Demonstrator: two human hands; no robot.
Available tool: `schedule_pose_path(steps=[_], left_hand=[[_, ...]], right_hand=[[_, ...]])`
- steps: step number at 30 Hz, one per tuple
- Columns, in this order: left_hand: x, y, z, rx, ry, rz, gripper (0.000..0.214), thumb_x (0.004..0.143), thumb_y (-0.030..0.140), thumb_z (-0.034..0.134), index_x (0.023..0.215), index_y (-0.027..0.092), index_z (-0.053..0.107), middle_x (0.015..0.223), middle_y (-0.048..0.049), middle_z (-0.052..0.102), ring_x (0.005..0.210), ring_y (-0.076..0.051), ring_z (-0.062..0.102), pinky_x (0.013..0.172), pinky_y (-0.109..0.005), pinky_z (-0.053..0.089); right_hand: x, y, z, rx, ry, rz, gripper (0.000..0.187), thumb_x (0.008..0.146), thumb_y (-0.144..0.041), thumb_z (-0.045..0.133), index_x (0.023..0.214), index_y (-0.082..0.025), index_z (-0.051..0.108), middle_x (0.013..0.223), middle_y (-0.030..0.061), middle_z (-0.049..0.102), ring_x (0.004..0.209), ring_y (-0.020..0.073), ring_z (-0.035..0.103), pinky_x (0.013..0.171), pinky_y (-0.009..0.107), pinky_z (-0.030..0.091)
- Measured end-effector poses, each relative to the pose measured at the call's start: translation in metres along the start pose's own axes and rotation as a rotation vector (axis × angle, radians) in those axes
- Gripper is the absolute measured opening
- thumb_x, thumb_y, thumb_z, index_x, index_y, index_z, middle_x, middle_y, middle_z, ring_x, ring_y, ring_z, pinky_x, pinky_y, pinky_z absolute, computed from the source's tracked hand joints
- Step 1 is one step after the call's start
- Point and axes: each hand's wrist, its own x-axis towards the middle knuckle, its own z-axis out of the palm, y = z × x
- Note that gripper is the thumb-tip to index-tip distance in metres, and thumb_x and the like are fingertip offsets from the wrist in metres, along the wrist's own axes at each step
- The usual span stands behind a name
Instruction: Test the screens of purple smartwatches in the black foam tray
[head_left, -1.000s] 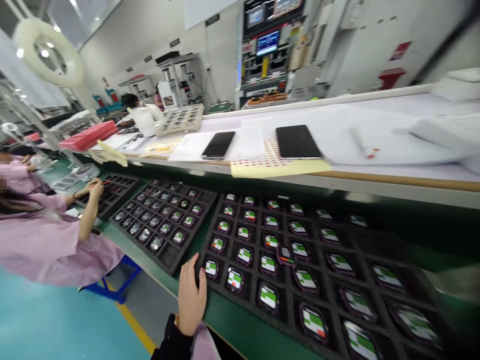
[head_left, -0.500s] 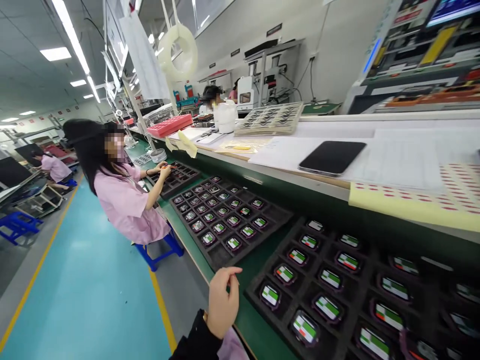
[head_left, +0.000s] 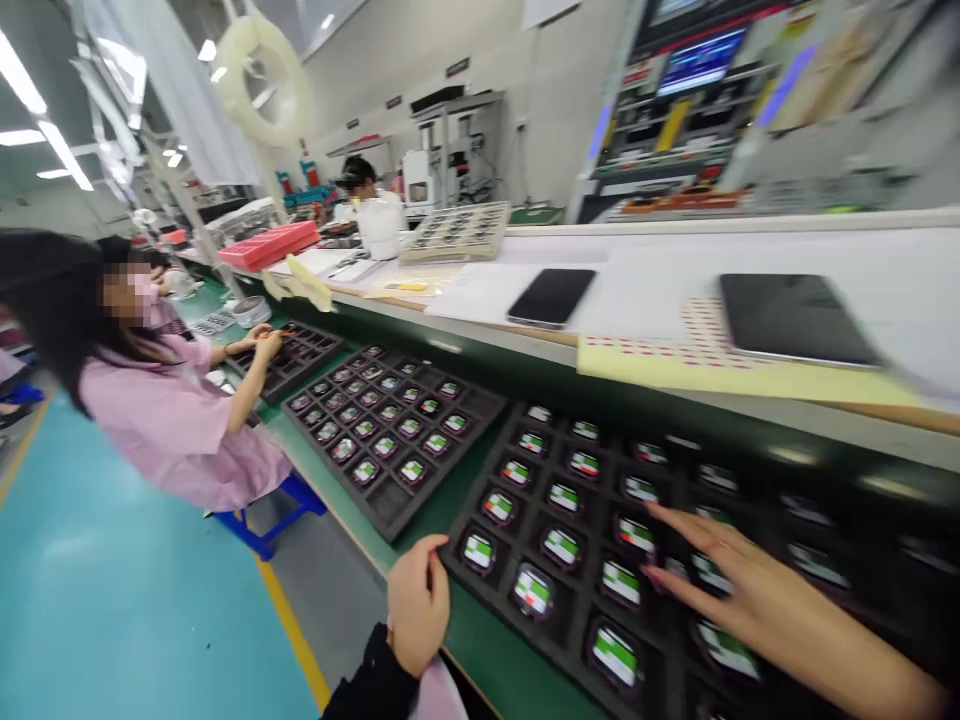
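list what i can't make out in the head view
Head view, hidden: whether the bare right hand touches the square devices with green-and-white screens beneath it; the hand covers them.
Head view, cut off: the near part of the black compartmented tray, by the bottom edge.
Head view, blurred and dark: the devices at that tray's right.
Head view, too small: what the blue-lit rectangular monitor reads.

Worn on the left is a black sleeve (head_left: 369, 678), with pink cloth (head_left: 438, 694) beside it; the right hand (head_left: 750, 575) and forearm (head_left: 862, 650) are bare.
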Motion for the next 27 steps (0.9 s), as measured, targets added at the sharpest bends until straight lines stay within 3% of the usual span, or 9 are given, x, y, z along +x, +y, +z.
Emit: schedule_pose_path(steps=[3,5,6,11,15,21,27], left_hand=[[0.005,-0.005,0.0,-0.018,-0.003,0.02,0.037,0.099,0.031,0.038,0.11,0.02,0.071,0.106,-0.0089,0.075,0.094,-0.021,0.072,0.083,-0.032,0.058],[0.009,-0.008,0.0,-0.027,-0.01,0.03,0.036,0.099,0.033,0.039,0.109,0.019,0.071,0.1,-0.0096,0.075,0.087,-0.021,0.072,0.077,-0.031,0.058],[0.011,-0.01,0.0,-0.027,-0.014,0.033,0.036,0.098,0.034,0.04,0.109,0.018,0.07,0.096,-0.0094,0.075,0.084,-0.021,0.072,0.074,-0.03,0.057],[0.016,-0.015,0.001,0.001,-0.022,0.047,0.037,0.097,0.037,0.042,0.11,0.018,0.07,0.079,-0.0066,0.071,0.066,-0.019,0.067,0.061,-0.028,0.052],[0.017,-0.017,0.002,0.034,-0.015,0.054,0.038,0.096,0.039,0.041,0.11,0.019,0.07,0.075,-0.0056,0.069,0.062,-0.019,0.065,0.056,-0.027,0.049],[0.017,-0.017,0.003,0.062,0.003,0.062,0.039,0.097,0.039,0.04,0.11,0.018,0.07,0.073,-0.0052,0.069,0.058,-0.017,0.063,0.054,-0.026,0.047],[0.018,-0.017,0.005,0.068,0.015,0.066,0.038,0.097,0.039,0.04,0.11,0.019,0.07,0.073,-0.0051,0.069,0.059,-0.017,0.063,0.055,-0.026,0.048]], right_hand=[[-0.001,-0.008,-0.011,0.085,-0.132,0.033,0.049,0.096,-0.038,0.053,0.141,-0.021,0.055,0.138,0.0177,0.059,0.127,0.0363,0.057,0.115,0.049,0.043],[0.002,-0.017,-0.018,0.074,-0.151,0.043,0.055,0.092,-0.04,0.059,0.142,-0.019,0.054,0.139,0.0155,0.058,0.13,0.0359,0.055,0.115,0.052,0.043],[0.003,-0.021,-0.022,0.062,-0.182,0.043,0.057,0.092,-0.038,0.06,0.144,-0.014,0.051,0.141,0.0185,0.055,0.132,0.0368,0.052,0.113,0.054,0.043],[0.002,-0.03,-0.032,0.03,-0.183,0.099,0.061,0.086,-0.032,0.073,0.142,-0.014,0.054,0.139,0.0182,0.057,0.128,0.0344,0.055,0.11,0.051,0.047],[-0.003,-0.029,-0.034,0.015,-0.203,0.12,0.059,0.081,-0.031,0.08,0.135,-0.014,0.061,0.13,0.0173,0.062,0.123,0.038,0.057,0.105,0.055,0.05],[-0.006,-0.03,-0.032,0.002,-0.196,0.143,0.04,0.08,-0.024,0.077,0.119,-0.018,0.068,0.117,0.0138,0.067,0.113,0.0369,0.063,0.098,0.053,0.053],[-0.007,-0.039,-0.031,0.042,-0.156,0.163,0.039,0.08,-0.017,0.071,0.118,-0.018,0.061,0.119,0.0116,0.061,0.103,0.0306,0.066,0.093,0.045,0.056]])
